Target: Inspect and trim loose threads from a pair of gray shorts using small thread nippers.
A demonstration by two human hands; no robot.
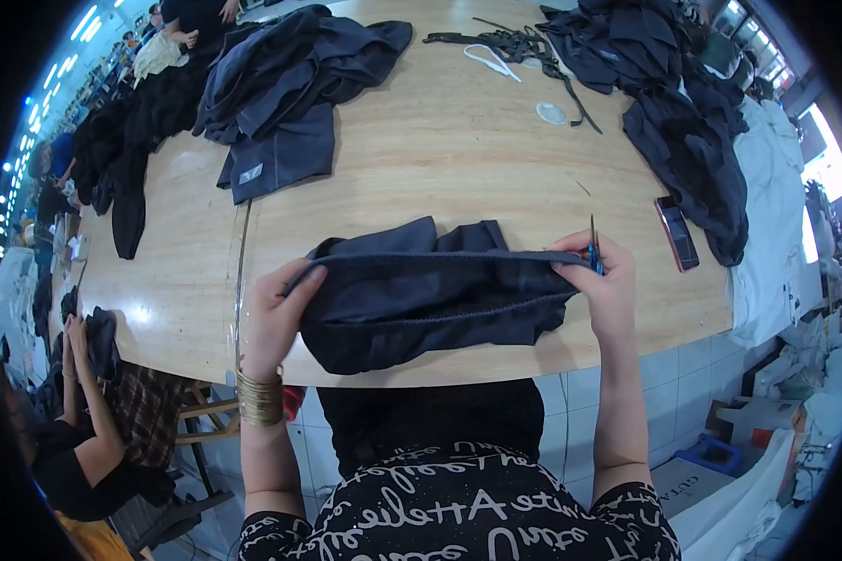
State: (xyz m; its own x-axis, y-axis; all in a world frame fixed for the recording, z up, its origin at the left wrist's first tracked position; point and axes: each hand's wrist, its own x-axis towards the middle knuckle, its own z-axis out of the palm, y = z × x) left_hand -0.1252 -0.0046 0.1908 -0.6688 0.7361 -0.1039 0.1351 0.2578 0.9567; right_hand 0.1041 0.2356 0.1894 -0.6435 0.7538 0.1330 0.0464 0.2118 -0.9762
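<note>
**Garment workshop, shared finishing table**

Long wooden worktable (pixel 440 140) fills the centre. Heaps of dark garments (pixel 290 84) at 11 o'clock and more dark clothing (pixel 683 140) at 2 o'clock. Loose straps (pixel 515 42) at 12. Another worker (pixel 84 439) handling fabric at 8 o'clock. Ceiling strip lights (pixel 75 28) at 10. White cloth bundles (pixel 776 206) at 3.
</note>
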